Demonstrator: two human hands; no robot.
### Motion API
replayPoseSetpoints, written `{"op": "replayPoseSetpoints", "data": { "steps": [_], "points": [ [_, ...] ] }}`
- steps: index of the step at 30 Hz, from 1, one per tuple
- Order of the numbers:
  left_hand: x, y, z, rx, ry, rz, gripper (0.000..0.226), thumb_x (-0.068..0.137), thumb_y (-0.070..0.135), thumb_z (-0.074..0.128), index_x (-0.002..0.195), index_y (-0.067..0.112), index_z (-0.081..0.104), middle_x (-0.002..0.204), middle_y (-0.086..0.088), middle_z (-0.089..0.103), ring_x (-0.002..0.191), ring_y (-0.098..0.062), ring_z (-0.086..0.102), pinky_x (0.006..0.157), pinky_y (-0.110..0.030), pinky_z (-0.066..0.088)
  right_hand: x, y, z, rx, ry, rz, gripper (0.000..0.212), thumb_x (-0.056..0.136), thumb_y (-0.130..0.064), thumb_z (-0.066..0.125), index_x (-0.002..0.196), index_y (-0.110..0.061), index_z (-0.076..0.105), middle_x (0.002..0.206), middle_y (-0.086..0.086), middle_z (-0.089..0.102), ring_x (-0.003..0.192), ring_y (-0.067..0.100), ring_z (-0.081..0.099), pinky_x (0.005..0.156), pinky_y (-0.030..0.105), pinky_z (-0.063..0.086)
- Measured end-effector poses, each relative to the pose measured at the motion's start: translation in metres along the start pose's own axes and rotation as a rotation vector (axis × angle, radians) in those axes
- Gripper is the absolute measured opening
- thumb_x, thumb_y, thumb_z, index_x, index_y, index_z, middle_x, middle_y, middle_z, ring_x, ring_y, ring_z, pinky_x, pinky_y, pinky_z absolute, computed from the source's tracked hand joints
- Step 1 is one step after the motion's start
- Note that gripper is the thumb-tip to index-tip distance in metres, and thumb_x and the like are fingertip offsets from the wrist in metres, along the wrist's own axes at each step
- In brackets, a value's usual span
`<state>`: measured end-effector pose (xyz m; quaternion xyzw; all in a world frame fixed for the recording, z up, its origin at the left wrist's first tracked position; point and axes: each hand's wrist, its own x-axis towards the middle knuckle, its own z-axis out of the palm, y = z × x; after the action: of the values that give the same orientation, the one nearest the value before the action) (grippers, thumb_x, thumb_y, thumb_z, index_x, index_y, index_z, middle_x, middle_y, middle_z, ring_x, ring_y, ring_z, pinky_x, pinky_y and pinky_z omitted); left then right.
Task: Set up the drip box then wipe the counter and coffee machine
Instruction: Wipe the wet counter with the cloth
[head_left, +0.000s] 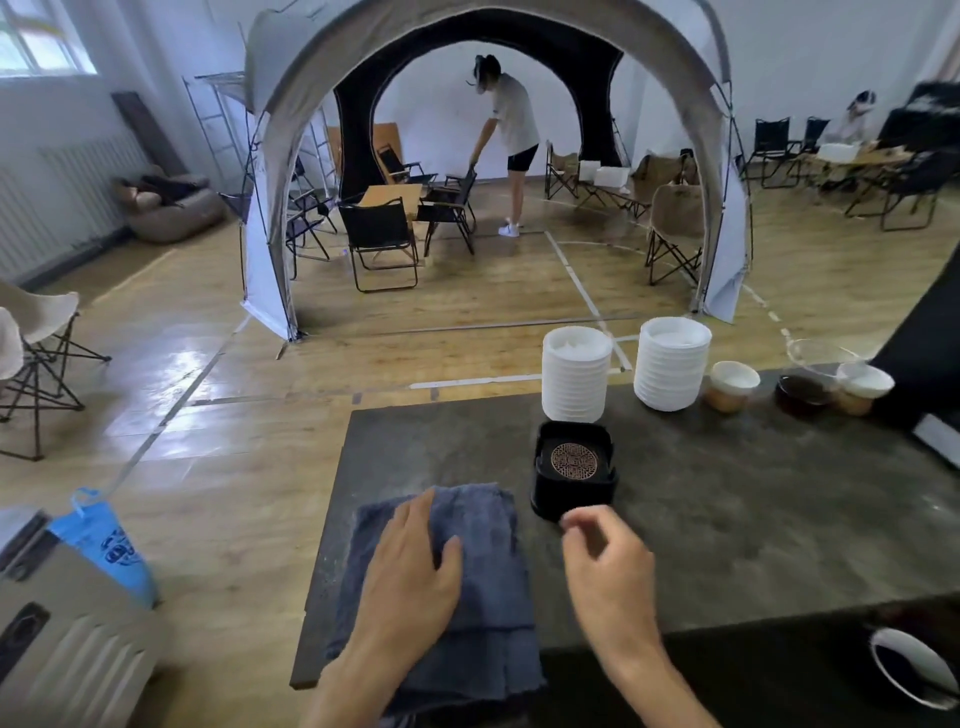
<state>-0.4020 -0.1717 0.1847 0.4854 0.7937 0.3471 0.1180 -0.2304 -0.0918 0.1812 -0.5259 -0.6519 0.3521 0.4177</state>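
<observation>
A black square drip box (574, 475) with a round copper grate on top stands on the dark stone counter (753, 499). To its left lies a folded blue-grey cloth (488, 587). My left hand (415, 566) rests flat on the cloth with fingers spread. Just in front of the drip box hovers my right hand (608, 561), fingers loosely curled and blurred, holding nothing that I can see. The coffee machine's dark body (930, 358) shows at the right edge.
Two stacks of white bowls (576, 374) (672, 364) stand behind the drip box. Small cups (732, 387) and a glass vessel (818, 356) sit further right. A dark cup (909, 670) is at the bottom right. Beyond the counter stand a tent, folding chairs and a person.
</observation>
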Motion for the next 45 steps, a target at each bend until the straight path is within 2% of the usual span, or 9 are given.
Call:
{"op": "replayPoseSetpoints", "data": {
  "steps": [3, 7, 12, 17, 22, 27, 32, 38, 45],
  "points": [
    [0.025, 0.032, 0.023, -0.126, -0.121, 0.059, 0.065, 0.092, 0.024, 0.063, 0.150, 0.018, 0.033, 0.149, 0.007, 0.045, 0.135, -0.007, 0.042, 0.114, -0.027, 0.033, 0.041, 0.012, -0.034, -0.042, 0.011, 0.063, 0.023, 0.076, -0.006, 0.071, 0.085, -0.022, 0.056, 0.084, -0.003, 0.065, 0.079, 0.013, 0.062, 0.069, 0.023, 0.046],
    [0.072, 0.052, 0.050, -0.097, -0.281, 0.021, 0.089, 0.082, 0.023, 0.072, 0.155, 0.012, 0.022, 0.156, -0.001, 0.035, 0.140, -0.014, 0.039, 0.114, -0.035, 0.035, 0.086, 0.018, -0.049, -0.162, -0.343, 0.073, 0.077, 0.070, -0.018, 0.080, 0.135, -0.025, 0.041, 0.128, -0.013, 0.043, 0.114, 0.009, 0.052, 0.097, 0.027, 0.044],
    [0.097, 0.059, 0.059, 0.003, -0.415, 0.052, 0.065, 0.068, 0.027, 0.074, 0.129, 0.029, 0.054, 0.119, 0.013, 0.068, 0.111, -0.011, 0.063, 0.093, -0.027, 0.047, 0.114, 0.027, -0.054, -0.104, -0.595, -0.043, 0.080, 0.060, -0.012, 0.086, 0.109, -0.057, 0.042, 0.112, -0.030, 0.060, 0.108, -0.018, 0.052, 0.087, 0.003, 0.038],
    [0.091, 0.049, 0.068, -0.167, -0.347, 0.086, 0.053, 0.071, 0.014, 0.079, 0.113, 0.038, 0.057, 0.101, 0.024, 0.071, 0.095, 0.012, 0.062, 0.081, -0.011, 0.045, 0.121, 0.038, -0.050, -0.001, -0.594, -0.022, 0.086, 0.055, -0.018, 0.090, 0.115, -0.059, 0.045, 0.110, -0.033, 0.065, 0.108, -0.016, 0.056, 0.089, 0.007, 0.041],
    [0.101, 0.027, 0.035, -0.248, -0.276, 0.082, 0.058, 0.069, 0.023, 0.076, 0.124, 0.032, 0.059, 0.114, 0.014, 0.071, 0.111, -0.004, 0.064, 0.099, -0.037, 0.050, 0.128, 0.009, -0.020, 0.018, -0.638, -0.085, 0.083, 0.059, -0.013, 0.089, 0.119, -0.053, 0.047, 0.105, -0.037, 0.065, 0.105, -0.018, 0.057, 0.082, -0.001, 0.040],
    [0.121, -0.015, -0.031, -0.171, -0.193, 0.013, 0.059, 0.071, 0.014, 0.080, 0.125, 0.029, 0.060, 0.112, 0.014, 0.072, 0.105, 0.000, 0.066, 0.097, -0.035, 0.052, 0.140, -0.040, 0.057, -0.033, -0.757, -0.174, 0.086, 0.059, -0.027, 0.087, 0.133, -0.039, 0.045, 0.120, -0.019, 0.065, 0.112, -0.002, 0.059, 0.097, 0.022, 0.046],
    [0.145, -0.072, -0.080, -0.116, -0.132, -0.098, 0.054, 0.066, 0.018, 0.080, 0.116, 0.025, 0.062, 0.106, 0.007, 0.074, 0.097, -0.005, 0.070, 0.093, -0.040, 0.054, 0.151, -0.075, 0.145, -0.059, -0.859, -0.219, 0.092, 0.059, -0.019, 0.088, 0.138, -0.025, 0.042, 0.127, -0.006, 0.063, 0.119, 0.014, 0.058, 0.103, 0.037, 0.047],
    [0.161, -0.118, -0.086, -0.162, -0.144, -0.139, 0.065, 0.063, 0.030, 0.077, 0.125, 0.024, 0.060, 0.111, 0.007, 0.073, 0.104, -0.010, 0.068, 0.097, -0.043, 0.052, 0.160, -0.065, 0.204, -0.036, -0.901, -0.199, 0.099, 0.042, -0.038, 0.085, 0.133, -0.027, 0.048, 0.123, -0.009, 0.066, 0.116, 0.012, 0.061, 0.102, 0.042, 0.049],
    [0.167, -0.130, -0.075, -0.232, -0.126, -0.154, 0.073, 0.063, 0.037, 0.076, 0.132, 0.032, 0.054, 0.119, 0.010, 0.070, 0.112, -0.009, 0.064, 0.100, -0.040, 0.051, 0.162, -0.062, 0.208, -0.006, -0.890, -0.152, 0.094, 0.050, -0.032, 0.086, 0.136, -0.026, 0.048, 0.125, -0.009, 0.065, 0.118, 0.008, 0.059, 0.106, 0.040, 0.045]
  ]
}}
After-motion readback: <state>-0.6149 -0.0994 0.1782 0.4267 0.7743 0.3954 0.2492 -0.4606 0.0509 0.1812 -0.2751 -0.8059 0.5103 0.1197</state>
